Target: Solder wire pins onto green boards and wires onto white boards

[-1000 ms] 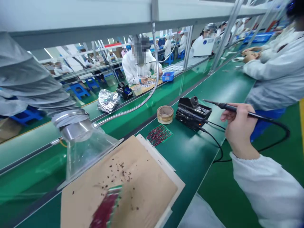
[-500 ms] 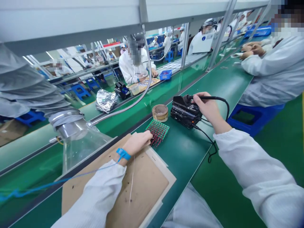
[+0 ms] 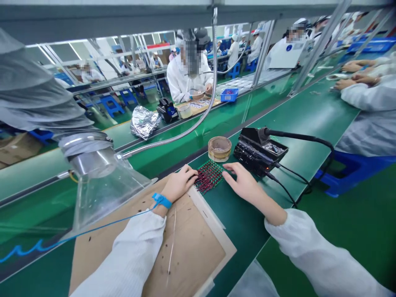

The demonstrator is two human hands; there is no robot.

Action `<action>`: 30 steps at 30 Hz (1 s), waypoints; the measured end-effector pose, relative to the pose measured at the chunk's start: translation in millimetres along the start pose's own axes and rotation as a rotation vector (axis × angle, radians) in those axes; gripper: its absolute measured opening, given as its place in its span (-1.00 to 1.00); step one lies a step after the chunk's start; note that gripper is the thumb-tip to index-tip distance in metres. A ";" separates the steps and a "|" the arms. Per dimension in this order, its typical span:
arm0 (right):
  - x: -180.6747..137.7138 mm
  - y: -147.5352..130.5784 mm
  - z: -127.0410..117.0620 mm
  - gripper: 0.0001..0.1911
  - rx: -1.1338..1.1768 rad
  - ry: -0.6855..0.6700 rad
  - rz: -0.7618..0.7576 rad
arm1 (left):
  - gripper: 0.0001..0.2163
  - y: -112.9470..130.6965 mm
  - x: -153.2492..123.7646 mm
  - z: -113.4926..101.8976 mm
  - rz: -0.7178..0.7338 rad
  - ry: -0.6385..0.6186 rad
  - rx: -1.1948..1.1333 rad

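A green circuit board (image 3: 210, 175) carrying rows of dark red parts lies on the green bench, just past the corner of a brown board (image 3: 198, 231). My left hand (image 3: 181, 181), with a blue wrist strap (image 3: 162, 200), has its fingers closed on the circuit board's left edge. At the opposite edge is my right hand (image 3: 243, 181), thumb and forefinger apart, its fingertips close to the board; whether they touch it I cannot tell. Behind that hand, a soldering iron (image 3: 272, 133) rests in the holder of a black soldering station (image 3: 249, 150).
A round tan pot (image 3: 219, 149) stands beside the station. Black cables (image 3: 287, 192) trail over the bench's right edge. A clear fume hood (image 3: 105, 194) and a metal hose (image 3: 185, 134) reach in from the left. Co-workers sit opposite and at the right. A thin solder wire (image 3: 171, 247) lies on the brown board.
My right hand has let go of the soldering iron, now in its holder, and moved down and left to the circuit board. My left hand stays at the board. The view has shifted slightly.
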State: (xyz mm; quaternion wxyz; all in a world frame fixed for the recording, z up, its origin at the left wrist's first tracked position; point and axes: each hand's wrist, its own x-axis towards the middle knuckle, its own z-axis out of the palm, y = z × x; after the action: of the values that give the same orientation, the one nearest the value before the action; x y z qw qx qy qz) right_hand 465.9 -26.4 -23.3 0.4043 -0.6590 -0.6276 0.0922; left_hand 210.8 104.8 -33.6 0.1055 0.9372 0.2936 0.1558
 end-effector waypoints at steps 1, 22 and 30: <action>9.5 2.3 10.3 -0.69 -0.014 -0.025 0.008 | -0.77 -0.2 0.1 0.4 0.006 0.005 -0.008; 2.8 -21.0 -17.7 -0.72 -0.198 0.159 -0.316 | -0.71 -0.3 -0.5 2.5 -0.045 0.077 -0.225; 54.3 7.4 -231.4 -0.47 -0.150 0.917 0.039 | -0.68 -2.2 -2.0 5.6 -0.068 0.049 -0.297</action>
State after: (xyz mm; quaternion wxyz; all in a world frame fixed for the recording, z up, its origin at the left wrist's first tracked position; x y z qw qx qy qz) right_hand 627.6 -73.1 144.7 0.5895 -0.6706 -0.3765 -0.2470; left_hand 210.1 104.9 -39.9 0.2409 0.8968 0.3016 0.2165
